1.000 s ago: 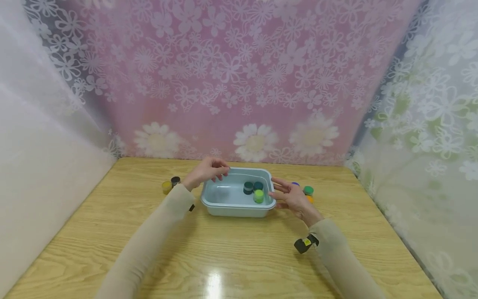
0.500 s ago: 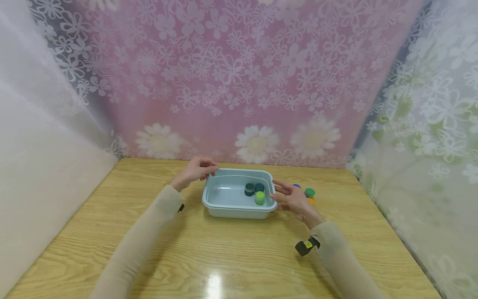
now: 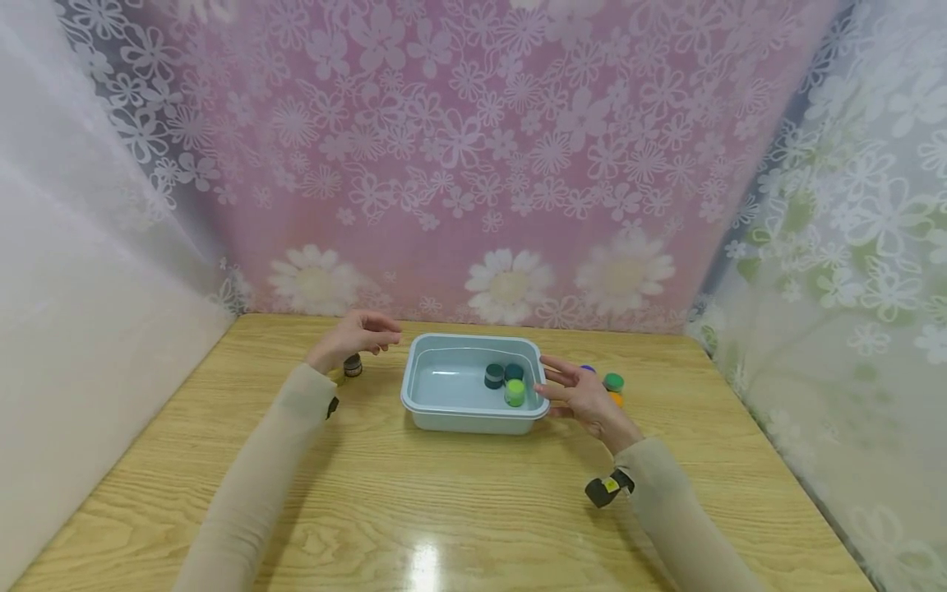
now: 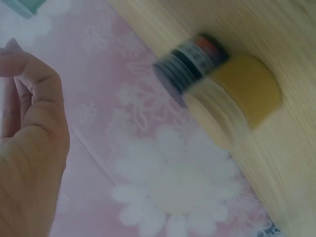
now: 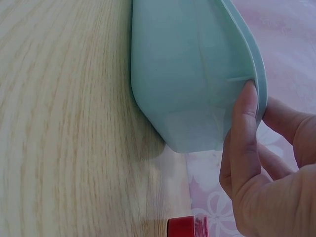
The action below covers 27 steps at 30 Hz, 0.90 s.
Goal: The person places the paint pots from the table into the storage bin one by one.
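Note:
A pale blue plastic tub [image 3: 444, 386] stands on the table with three small paint jars at its right end: a dark green jar [image 3: 493, 376], a dark teal jar [image 3: 514, 372] and a light green jar [image 3: 515, 392]. My right hand [image 3: 588, 401] holds the tub's right end, pinching its rim [image 5: 261, 94] between thumb and fingers. Left of the tub, my left hand [image 3: 353, 337] hovers with loosely bent fingers and holds nothing. Below it are a black-lidded jar [image 3: 353, 366] and a yellow jar [image 4: 242, 98], the latter mostly hidden by the wrist in the head view.
Behind my right hand stand a blue-lidded jar [image 3: 587, 367], a green-lidded jar [image 3: 614, 381] and an orange-lidded jar [image 3: 616, 399]. A red-lidded jar [image 5: 185, 227] shows in the right wrist view. Floral curtains [image 3: 473, 164] enclose the wooden table [image 3: 444, 501].
My left hand has moved left, from above the tub's far left rim to over the black-lidded and yellow jars. My right hand keeps its hold on the tub.

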Each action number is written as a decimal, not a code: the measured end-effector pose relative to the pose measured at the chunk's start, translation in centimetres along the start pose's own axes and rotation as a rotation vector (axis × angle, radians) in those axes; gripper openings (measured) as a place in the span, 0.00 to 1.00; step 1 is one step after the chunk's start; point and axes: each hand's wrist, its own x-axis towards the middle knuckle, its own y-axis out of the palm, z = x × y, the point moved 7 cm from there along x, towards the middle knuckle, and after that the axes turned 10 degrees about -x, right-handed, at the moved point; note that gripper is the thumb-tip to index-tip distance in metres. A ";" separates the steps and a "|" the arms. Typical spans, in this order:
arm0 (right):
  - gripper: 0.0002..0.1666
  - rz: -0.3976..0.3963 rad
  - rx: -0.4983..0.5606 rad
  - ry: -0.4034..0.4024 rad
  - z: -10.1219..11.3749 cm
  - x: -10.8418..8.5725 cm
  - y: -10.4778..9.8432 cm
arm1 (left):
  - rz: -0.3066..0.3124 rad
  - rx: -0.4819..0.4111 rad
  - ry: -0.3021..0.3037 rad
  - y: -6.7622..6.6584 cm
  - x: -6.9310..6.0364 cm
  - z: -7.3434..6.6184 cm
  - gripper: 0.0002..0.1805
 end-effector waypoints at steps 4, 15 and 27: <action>0.42 -0.002 -0.002 0.002 0.0 0.0 0.0 | -0.027 0.010 -0.032 -1.6 -0.3 1.1 0.18; 0.43 0.005 -0.001 -0.009 0.0 0.0 0.0 | -0.086 0.084 -0.089 -4.3 -2.4 3.2 0.23; 0.41 -0.004 -0.006 0.007 0.2 -0.2 0.0 | -0.122 0.102 -0.159 -5.4 -3.6 4.7 0.28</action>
